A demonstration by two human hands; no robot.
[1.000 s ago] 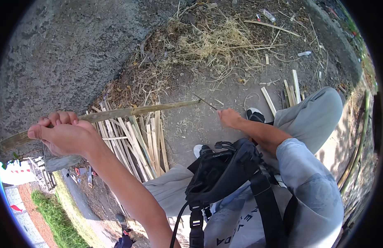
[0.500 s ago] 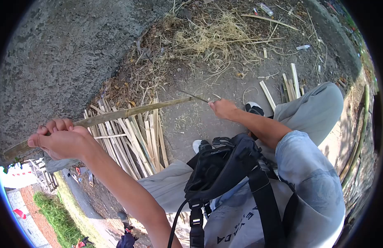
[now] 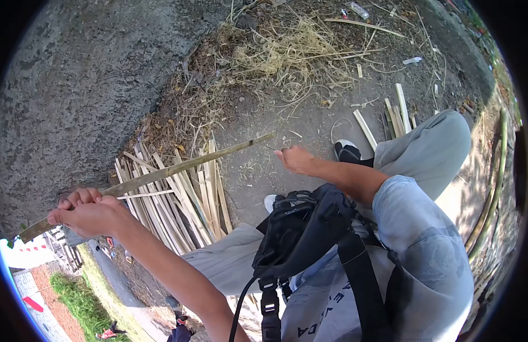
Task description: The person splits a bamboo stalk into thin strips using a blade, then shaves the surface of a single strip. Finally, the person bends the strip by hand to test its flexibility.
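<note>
My left hand (image 3: 90, 215) is wrapped round a long flat bamboo strip (image 3: 187, 163) near its lower left end. The strip slants up to the right, and its far end reaches out over the bare ground. My right hand (image 3: 297, 159) is closed on a thin dark knife (image 3: 268, 147), whose handle is hidden in the fist. Only a short, foreshortened bit of blade shows, pointing left just under the strip's far end. A dark mark crosses the strip close to that end.
Many split bamboo strips (image 3: 204, 196) lie piled below the held one. More pale strips (image 3: 365, 130) lie by my right shoe (image 3: 347, 153). Curly shavings (image 3: 286, 54) heap at the top, beside a rough concrete slab (image 3: 87, 97). A black bag (image 3: 298, 228) hangs at my chest.
My left hand and the bamboo strip have shifted right. My right hand has moved slightly left and down, and the knife blade, earlier seen long across the strip's end, now shows much shorter below it.
</note>
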